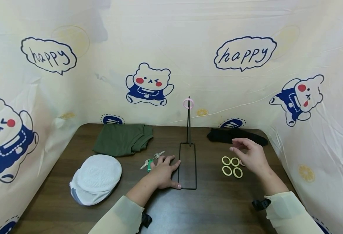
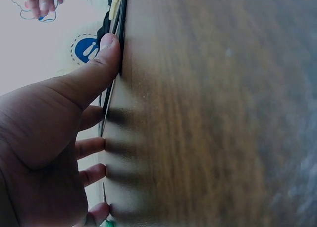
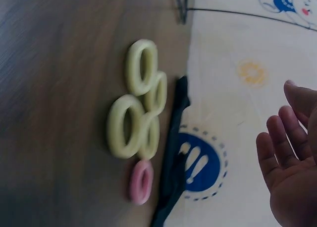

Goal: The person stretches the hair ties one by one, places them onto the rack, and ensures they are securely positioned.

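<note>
My left hand (image 1: 164, 174) is spread low over the table, its thumb (image 2: 110, 48) on the near left corner of a black wire stand (image 1: 196, 169). Its other fingers reach past the stand's left side, down at the tabletop, right beside a green tag (image 1: 150, 165) with keys (image 1: 144, 164). A pink ring (image 1: 184, 104) hangs near the top of the stand's upright. Raised above the table, my right hand (image 1: 251, 154) has loosely bent fingers with nothing between them. Below it lie several pale yellow rings (image 3: 115, 130) and another pink ring (image 3: 134, 185).
Behind the right hand, a black folded cloth item (image 1: 227, 135) lies along the table's back edge. Folded dark green fabric (image 1: 118, 139) lies at the back left, with a white cap (image 1: 98, 175) in front of it. A printed curtain (image 1: 189, 26) surrounds the table (image 1: 212, 208).
</note>
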`<state>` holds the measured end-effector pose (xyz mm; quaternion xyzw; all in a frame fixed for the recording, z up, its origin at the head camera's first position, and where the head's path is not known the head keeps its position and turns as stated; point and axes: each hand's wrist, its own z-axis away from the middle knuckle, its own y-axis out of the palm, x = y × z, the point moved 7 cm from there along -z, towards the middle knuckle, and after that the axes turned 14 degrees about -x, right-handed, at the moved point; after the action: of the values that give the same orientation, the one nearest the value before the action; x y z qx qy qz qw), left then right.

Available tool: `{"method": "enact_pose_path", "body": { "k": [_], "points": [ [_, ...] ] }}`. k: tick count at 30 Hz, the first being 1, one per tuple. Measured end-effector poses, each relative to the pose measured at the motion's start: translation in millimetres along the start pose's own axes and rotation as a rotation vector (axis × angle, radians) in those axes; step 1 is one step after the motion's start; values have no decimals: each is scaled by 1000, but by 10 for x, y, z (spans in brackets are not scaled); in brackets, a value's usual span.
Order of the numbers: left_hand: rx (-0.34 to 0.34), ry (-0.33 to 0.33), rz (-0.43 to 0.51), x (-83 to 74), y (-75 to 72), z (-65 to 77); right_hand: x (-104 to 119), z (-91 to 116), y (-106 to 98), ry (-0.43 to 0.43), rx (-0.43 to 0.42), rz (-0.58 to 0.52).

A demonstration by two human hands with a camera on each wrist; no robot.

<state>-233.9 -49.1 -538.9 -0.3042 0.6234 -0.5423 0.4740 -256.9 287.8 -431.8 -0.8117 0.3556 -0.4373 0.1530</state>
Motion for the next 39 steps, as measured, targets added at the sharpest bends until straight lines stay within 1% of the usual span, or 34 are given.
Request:
{"method": "enact_pose_path", "body": {
  "k": [7, 17, 24, 27, 31, 35, 39],
  "points": [
    [-2, -3, 3, -4, 6, 0, -332, 121, 3, 90, 97, 58],
    [-1, -8, 6, -7, -8, 3, -665, 187, 1, 144, 242, 136],
    [-4, -5, 9, -21, -21, 6, -937, 246, 34, 205, 374, 196],
    [-3, -4, 8, -24, -26, 5, -1006, 265, 58, 218, 428, 191],
    [-3, -5, 11, -26, -33, 7, -1043, 294, 87, 240, 479, 179],
    [-2, -5, 12, -24, -28, 5, -1068, 317, 101, 236, 491, 209],
    [-5, -5, 10, -19, -18, 1, -1093, 319, 122, 224, 481, 241]
  ]
}}
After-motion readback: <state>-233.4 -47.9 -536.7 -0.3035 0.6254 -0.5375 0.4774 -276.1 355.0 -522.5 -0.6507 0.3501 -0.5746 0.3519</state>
